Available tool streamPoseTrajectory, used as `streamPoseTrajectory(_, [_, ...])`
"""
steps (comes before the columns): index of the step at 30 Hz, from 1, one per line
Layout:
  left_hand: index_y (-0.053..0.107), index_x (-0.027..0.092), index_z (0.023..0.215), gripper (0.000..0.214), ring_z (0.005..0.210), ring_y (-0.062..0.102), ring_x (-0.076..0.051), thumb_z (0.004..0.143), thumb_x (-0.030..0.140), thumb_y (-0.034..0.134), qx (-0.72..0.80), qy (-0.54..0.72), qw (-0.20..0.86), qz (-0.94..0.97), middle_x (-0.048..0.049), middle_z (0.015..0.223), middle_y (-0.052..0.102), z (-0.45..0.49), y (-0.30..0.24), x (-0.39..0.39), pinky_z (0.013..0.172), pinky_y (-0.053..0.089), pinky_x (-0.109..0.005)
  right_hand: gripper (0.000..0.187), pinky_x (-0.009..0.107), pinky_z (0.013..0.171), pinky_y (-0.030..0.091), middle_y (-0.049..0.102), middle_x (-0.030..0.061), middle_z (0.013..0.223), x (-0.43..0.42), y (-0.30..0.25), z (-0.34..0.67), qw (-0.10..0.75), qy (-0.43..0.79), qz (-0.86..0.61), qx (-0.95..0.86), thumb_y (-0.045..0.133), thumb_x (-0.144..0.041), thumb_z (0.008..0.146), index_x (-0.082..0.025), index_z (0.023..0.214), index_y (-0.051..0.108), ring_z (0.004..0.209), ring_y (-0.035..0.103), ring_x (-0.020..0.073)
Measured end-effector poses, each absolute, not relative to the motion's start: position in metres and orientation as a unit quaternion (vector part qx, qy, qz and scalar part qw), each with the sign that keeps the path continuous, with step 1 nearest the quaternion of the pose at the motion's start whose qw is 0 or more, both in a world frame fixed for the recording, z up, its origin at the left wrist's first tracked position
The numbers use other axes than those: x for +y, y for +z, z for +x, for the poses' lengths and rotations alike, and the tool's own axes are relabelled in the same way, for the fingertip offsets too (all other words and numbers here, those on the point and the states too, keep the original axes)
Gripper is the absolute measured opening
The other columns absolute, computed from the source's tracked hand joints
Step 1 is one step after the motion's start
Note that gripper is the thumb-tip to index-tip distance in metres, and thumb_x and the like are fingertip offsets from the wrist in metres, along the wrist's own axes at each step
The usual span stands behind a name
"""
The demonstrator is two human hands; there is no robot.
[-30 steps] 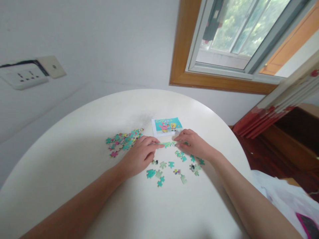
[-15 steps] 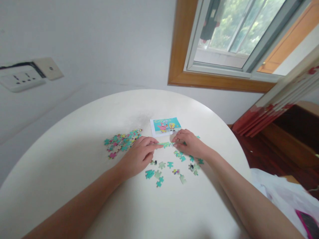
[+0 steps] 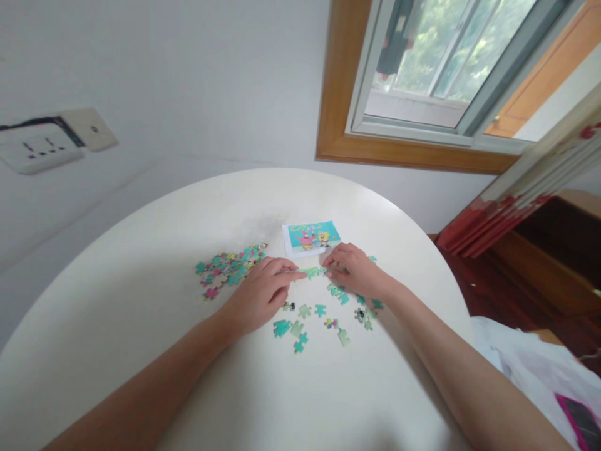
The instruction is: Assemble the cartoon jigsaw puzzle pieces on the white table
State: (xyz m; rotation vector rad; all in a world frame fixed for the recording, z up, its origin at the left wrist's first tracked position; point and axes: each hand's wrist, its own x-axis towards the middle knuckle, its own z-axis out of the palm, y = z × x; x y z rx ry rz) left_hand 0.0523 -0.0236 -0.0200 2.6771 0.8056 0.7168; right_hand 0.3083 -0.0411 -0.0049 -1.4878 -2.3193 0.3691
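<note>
Both my hands rest on a round white table (image 3: 141,351) and meet at a short strip of joined green puzzle pieces (image 3: 312,272). My left hand (image 3: 263,294) lies with fingers curled, its forefinger pressed on the strip's left end. My right hand (image 3: 354,270) is curled over the strip's right end, fingertips pinched on it. Loose teal and green pieces (image 3: 300,327) are scattered just below the hands. A pile of mixed pieces (image 3: 228,267) lies left of my left hand. A small picture card (image 3: 310,237) with cartoon figures lies just beyond the fingers.
A window with a wooden frame (image 3: 399,153) stands behind the table at right. A wall socket (image 3: 40,147) is on the wall at left. A red and cream curtain (image 3: 521,194) hangs at right. White cloth (image 3: 521,363) lies at the table's right edge.
The hands stay on the joined strip with barely any shift; the view has drifted slightly.
</note>
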Motion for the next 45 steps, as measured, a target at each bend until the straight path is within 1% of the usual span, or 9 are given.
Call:
streamPoseTrajectory(5, [0.064, 0.026, 0.119, 0.045, 0.107, 0.050, -0.022, 0.086, 0.007, 0.041, 0.277, 0.246, 0.125, 0.920, -0.0055, 0.112, 0.059, 0.053, -0.019, -0.024, 0.094, 0.041, -0.037, 0.015, 0.035, 0.088, 0.042, 0.062, 0.0080, 0.097, -0.043, -0.002, 0.308, 0.199, 0.153, -0.520, -0.816, 0.062, -0.016, 0.081, -0.017, 0.096, 0.065, 0.091, 0.057, 0.0190])
streamPoseTrajectory(10, [0.064, 0.025, 0.119, 0.044, 0.107, 0.050, -0.022, 0.086, 0.007, 0.041, 0.275, 0.245, 0.127, 0.921, -0.0059, 0.113, 0.058, 0.052, -0.019, -0.024, 0.094, 0.040, -0.038, 0.017, 0.037, 0.090, 0.040, 0.062, 0.0077, 0.099, -0.042, -0.005, 0.309, 0.199, 0.152, -0.519, -0.817, 0.062, -0.017, 0.081, -0.018, 0.098, 0.065, 0.093, 0.056, 0.0197])
streamPoseTrajectory(15, [0.065, 0.024, 0.118, 0.043, 0.107, 0.050, -0.023, 0.085, 0.007, 0.041, 0.279, 0.245, 0.129, 0.920, -0.0064, 0.113, 0.058, 0.052, -0.020, -0.024, 0.094, 0.040, -0.039, 0.017, 0.036, 0.089, 0.041, 0.062, 0.0075, 0.098, -0.042, -0.006, 0.310, 0.195, 0.152, -0.528, -0.813, 0.062, -0.018, 0.081, -0.019, 0.098, 0.065, 0.091, 0.056, 0.0194])
streamPoseTrajectory(23, [0.064, 0.026, 0.120, 0.045, 0.106, 0.050, -0.023, 0.086, 0.008, 0.041, 0.278, 0.248, 0.129, 0.919, -0.0061, 0.113, 0.058, 0.052, -0.020, -0.024, 0.094, 0.041, -0.039, 0.016, 0.034, 0.087, 0.041, 0.062, 0.0068, 0.096, -0.041, -0.007, 0.307, 0.200, 0.144, -0.514, -0.821, 0.060, -0.015, 0.081, -0.018, 0.097, 0.065, 0.090, 0.057, 0.0183])
streamPoseTrajectory(30, [0.064, 0.026, 0.120, 0.045, 0.107, 0.050, -0.023, 0.086, 0.008, 0.042, 0.277, 0.245, 0.124, 0.921, -0.0057, 0.113, 0.058, 0.052, -0.020, -0.024, 0.094, 0.040, -0.038, 0.019, 0.035, 0.088, 0.040, 0.062, 0.0069, 0.102, -0.044, -0.005, 0.309, 0.183, 0.131, -0.541, -0.810, 0.061, -0.025, 0.085, -0.021, 0.103, 0.065, 0.092, 0.056, 0.0190])
streamPoseTrajectory(32, [0.064, 0.026, 0.120, 0.045, 0.107, 0.050, -0.023, 0.086, 0.008, 0.042, 0.279, 0.245, 0.124, 0.920, -0.0057, 0.114, 0.058, 0.052, -0.020, -0.024, 0.094, 0.040, -0.038, 0.020, 0.036, 0.087, 0.040, 0.062, 0.0076, 0.103, -0.047, -0.002, 0.307, 0.168, 0.119, -0.553, -0.807, 0.060, -0.031, 0.087, -0.021, 0.103, 0.065, 0.094, 0.055, 0.0205])
streamPoseTrajectory(34, [0.064, 0.027, 0.121, 0.045, 0.107, 0.050, -0.023, 0.087, 0.008, 0.041, 0.283, 0.244, 0.125, 0.919, -0.0057, 0.114, 0.058, 0.052, -0.020, -0.024, 0.095, 0.040, -0.038, 0.022, 0.038, 0.088, 0.039, 0.060, 0.0082, 0.104, -0.050, 0.002, 0.303, 0.151, 0.100, -0.567, -0.804, 0.061, -0.036, 0.086, -0.021, 0.102, 0.065, 0.098, 0.054, 0.0227])
streamPoseTrajectory(39, [0.063, 0.027, 0.122, 0.046, 0.108, 0.050, -0.022, 0.086, 0.008, 0.041, 0.280, 0.242, 0.128, 0.920, -0.0057, 0.115, 0.058, 0.052, -0.020, -0.025, 0.095, 0.040, -0.038, 0.016, 0.038, 0.087, 0.039, 0.059, 0.0084, 0.104, -0.051, 0.005, 0.297, 0.132, 0.103, -0.580, -0.797, 0.063, -0.027, 0.084, -0.021, 0.099, 0.065, 0.099, 0.053, 0.0233])
streamPoseTrajectory(45, [0.064, 0.026, 0.119, 0.044, 0.107, 0.050, -0.023, 0.086, 0.008, 0.041, 0.277, 0.246, 0.130, 0.920, -0.0062, 0.113, 0.058, 0.052, -0.019, -0.025, 0.095, 0.040, -0.039, 0.016, 0.036, 0.087, 0.040, 0.060, 0.0078, 0.101, -0.047, 0.001, 0.300, 0.154, 0.130, -0.578, -0.791, 0.064, -0.025, 0.083, -0.020, 0.098, 0.065, 0.095, 0.054, 0.0212])
